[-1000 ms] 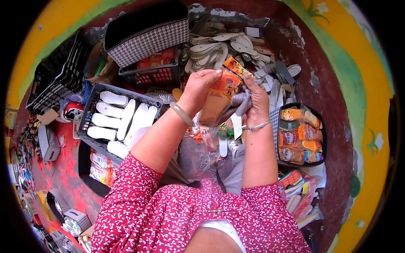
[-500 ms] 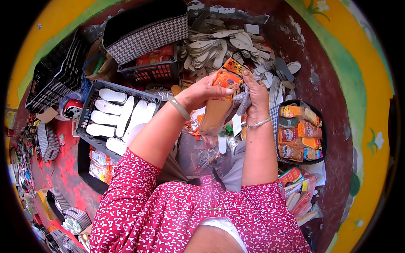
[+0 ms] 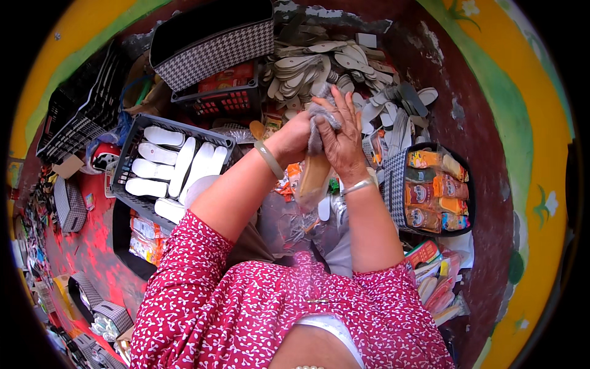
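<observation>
Crates (image 3: 77, 117), black and slatted, stand at far left. Beside them, a dark crate (image 3: 203, 133) holds white insoles (image 3: 183, 169); above it sits a houndstooth bin (image 3: 215, 58). The left hand (image 3: 294, 135), a pale bangle behind it, is closed and curled at the upper end of a clear-wrapped tan packet (image 3: 313, 176), its fingertips hidden. The packet hangs below and between both hands, its lower end free. Grey cloth (image 3: 316, 142) wraps its upper end. From the right side, the right hand (image 3: 342, 139) presses the cloth, fingers nearly straight and close together, thumb across it. Beyond lies a pile of insoles (image 3: 353, 64); farther right, a second bin (image 3: 394, 194) holds wrapped packets (image 3: 421, 198).
</observation>
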Available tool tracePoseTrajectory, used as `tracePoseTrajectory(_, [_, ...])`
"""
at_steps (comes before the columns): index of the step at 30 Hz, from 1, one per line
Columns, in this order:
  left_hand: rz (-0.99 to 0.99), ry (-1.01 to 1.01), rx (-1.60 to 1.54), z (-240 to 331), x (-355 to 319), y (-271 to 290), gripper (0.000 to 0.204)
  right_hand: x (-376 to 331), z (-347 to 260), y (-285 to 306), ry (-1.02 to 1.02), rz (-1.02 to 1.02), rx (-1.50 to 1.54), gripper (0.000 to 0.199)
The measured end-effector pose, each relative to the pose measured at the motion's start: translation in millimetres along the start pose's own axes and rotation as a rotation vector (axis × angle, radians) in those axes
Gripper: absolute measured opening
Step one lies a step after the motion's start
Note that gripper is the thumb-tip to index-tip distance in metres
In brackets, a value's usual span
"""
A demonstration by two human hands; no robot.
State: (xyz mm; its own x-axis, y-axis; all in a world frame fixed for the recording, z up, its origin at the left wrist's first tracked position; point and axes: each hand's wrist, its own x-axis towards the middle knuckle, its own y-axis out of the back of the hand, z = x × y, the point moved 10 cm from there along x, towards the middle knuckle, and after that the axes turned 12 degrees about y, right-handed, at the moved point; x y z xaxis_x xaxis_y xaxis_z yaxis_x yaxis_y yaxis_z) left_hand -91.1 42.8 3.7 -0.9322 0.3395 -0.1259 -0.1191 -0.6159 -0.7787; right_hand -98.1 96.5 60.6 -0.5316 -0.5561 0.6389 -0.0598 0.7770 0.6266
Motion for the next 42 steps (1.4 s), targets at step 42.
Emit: tracePoseTrajectory(42, [-0.109, 0.157, 0.108, -11, -19, -13, 0.052, -37, 81, 4, -0.749, 0.546, 0.896, 0.041])
